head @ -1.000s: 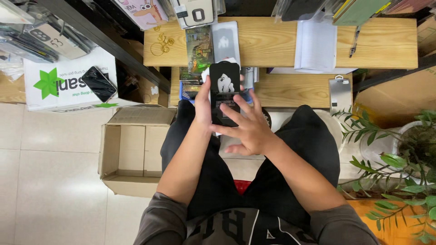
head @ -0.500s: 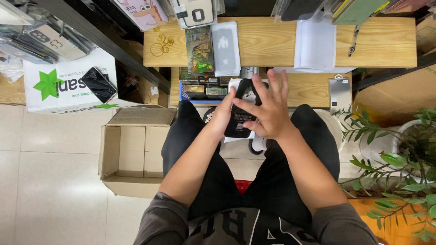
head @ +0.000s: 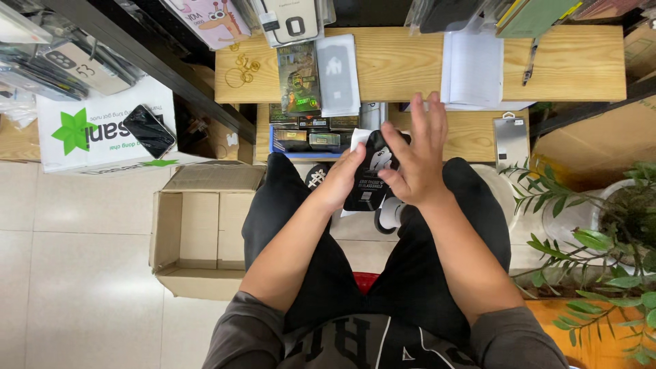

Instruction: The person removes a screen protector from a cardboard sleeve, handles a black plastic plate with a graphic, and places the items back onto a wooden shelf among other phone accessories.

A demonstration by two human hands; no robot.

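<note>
The left hand [head: 342, 179] has its fingers wrapped round the edge of a flat black packet [head: 372, 171] with white print, holding it up over the person's lap, just in front of the lower wooden shelf [head: 471, 133]. The right hand [head: 417, 160] is spread wide open with fingers splayed, gripping nothing, its palm just beside the packet's right edge. An open cardboard box [head: 198, 236] sits on the floor, left of that shelf.

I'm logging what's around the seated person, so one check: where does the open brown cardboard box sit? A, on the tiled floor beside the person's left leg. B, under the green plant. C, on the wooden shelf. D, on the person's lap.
A: the open brown cardboard box rests on the tiled floor, beside the left leg.
</note>
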